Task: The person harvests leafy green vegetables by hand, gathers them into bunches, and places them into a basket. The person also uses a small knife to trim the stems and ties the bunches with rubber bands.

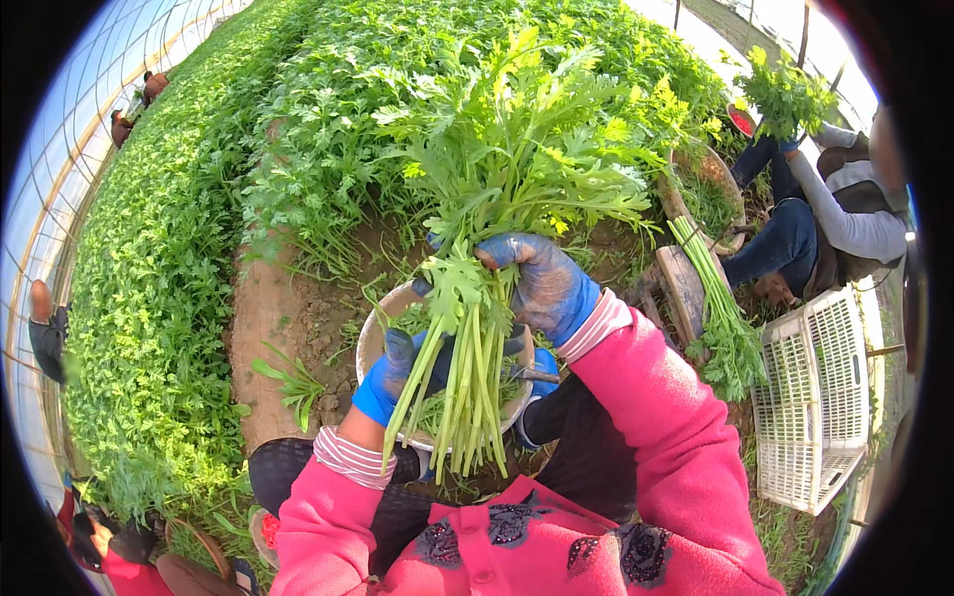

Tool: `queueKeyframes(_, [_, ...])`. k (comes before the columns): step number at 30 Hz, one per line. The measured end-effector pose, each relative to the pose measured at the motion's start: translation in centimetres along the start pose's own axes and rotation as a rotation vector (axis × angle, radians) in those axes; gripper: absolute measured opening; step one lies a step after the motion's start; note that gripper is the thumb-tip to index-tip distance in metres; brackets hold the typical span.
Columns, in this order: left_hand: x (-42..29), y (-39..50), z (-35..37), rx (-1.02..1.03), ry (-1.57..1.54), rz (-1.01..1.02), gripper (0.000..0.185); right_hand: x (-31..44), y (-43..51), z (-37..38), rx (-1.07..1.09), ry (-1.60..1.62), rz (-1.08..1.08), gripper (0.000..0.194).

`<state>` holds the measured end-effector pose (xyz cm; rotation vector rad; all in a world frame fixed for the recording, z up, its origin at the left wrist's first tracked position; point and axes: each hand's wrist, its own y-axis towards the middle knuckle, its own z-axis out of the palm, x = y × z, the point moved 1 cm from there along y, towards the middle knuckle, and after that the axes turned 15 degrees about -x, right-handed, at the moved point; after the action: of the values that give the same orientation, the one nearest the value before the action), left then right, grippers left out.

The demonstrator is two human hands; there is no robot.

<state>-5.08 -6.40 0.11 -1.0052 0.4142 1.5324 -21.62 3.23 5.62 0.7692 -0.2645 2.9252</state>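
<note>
A leafy bunch of garland chrysanthemum greens (514, 156) is held upright in front of me, its cut stems (469, 387) pointing down towards my lap. My right hand (548, 283), in a soiled blue glove, grips the bunch at its neck. Lower down, my left hand (391, 376), also gloved, is wrapped around the stems from the left, its fingers partly hidden behind them. Below the bunch, a pale round basin (367, 350) stands between my legs with loose green scraps in it. A narrow metal tool (531, 374), perhaps a blade, shows at its right side; what holds it is hidden.
Dense rows of greens (179, 246) grow ahead and left. To the right are a wooden stool (682, 287) with a bundle of greens (715, 328), a white plastic crate (809, 402), another basin (734, 186) and a seated person (842, 201) holding greens. Other people sit farther off.
</note>
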Motion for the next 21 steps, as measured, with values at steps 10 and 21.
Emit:
queueKeyframes(10, [0.5, -2.7, 3.4, 0.317, -0.166, -0.225, 0.090, 1.4, -1.4, 0.6, -0.116, -0.165, -0.023, 0.041])
queueKeyframes(21, [-12.9, -5.4, -0.1, -0.374, 2.086, 1.269, 0.040, 8.2, -4.9, -10.5, -0.341, -0.648, -0.156, 0.044])
